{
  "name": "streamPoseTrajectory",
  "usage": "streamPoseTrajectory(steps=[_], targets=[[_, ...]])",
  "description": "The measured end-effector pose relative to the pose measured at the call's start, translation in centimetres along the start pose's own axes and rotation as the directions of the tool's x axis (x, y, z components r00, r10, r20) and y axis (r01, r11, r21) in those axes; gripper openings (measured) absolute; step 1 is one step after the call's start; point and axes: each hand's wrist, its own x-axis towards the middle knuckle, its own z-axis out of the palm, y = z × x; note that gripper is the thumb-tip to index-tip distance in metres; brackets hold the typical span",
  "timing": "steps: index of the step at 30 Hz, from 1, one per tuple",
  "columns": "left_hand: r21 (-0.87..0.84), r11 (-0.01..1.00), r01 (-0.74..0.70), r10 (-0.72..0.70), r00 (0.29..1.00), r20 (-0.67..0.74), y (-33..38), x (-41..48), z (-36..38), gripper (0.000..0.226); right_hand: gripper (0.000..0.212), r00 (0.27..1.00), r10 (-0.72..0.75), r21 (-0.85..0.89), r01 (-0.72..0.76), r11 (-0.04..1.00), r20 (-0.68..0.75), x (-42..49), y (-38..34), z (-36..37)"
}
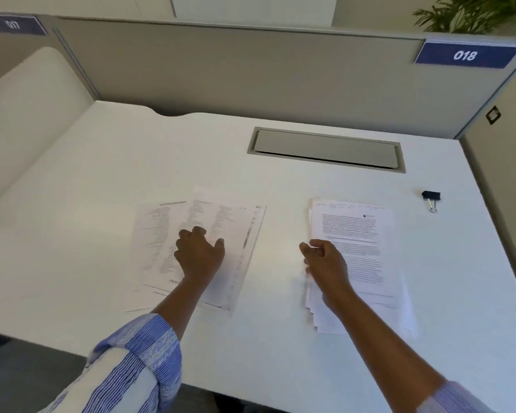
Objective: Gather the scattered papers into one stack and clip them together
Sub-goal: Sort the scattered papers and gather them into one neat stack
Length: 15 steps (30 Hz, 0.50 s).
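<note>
Head view. Loose papers (161, 231), centre-left on worktop (72, 234): left hand (198, 254) presses on them, fingertips apart. Stacked papers (361, 234), centre-right: right hand (325, 262) at their left edge, fingers curled, grip unclear. Binder clip (431, 198), far right, well apart from both hands.

White papers (358, 231) carrying black print are lying on a white desk (280, 189). The binder clip (431, 195) is showing black. The sleeve (137, 359) is showing blue-and-white stripes.
</note>
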Motion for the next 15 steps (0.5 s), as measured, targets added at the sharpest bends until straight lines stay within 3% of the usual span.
streamPoseTrajectory(steps=[2, 6, 10, 15], targets=[[0.104, 0.986, 0.133, -0.133, 0.991, -0.011, -2.7, 1.4, -1.4, 0.059, 0.043, 0.984, 0.127, 0.147, -0.145, 0.978, 0.121, -0.1, -0.4, 3.4], [0.207, 0.929, 0.307, -0.322, 0.946, 0.044, -7.4, 3.5, -3.4, 0.079, 0.046, 0.967, 0.188, 0.134, -0.213, 0.968, 0.174, 0.1, -0.5, 8.7], [0.226, 0.935, 0.275, -0.306, 0.945, 0.116, -9.6, 4.5, -4.3, 0.089, 0.058, 0.967, 0.221, 0.131, -0.238, 0.962, 0.130, 0.2, -1.1, 11.4], [0.177, 0.955, 0.239, -0.270, 0.947, 0.175, -10.4, 5.0, -4.3, 0.088, 0.024, 0.931, 0.298, 0.209, -0.341, 0.916, 0.214, 0.1, -2.3, 13.4]])
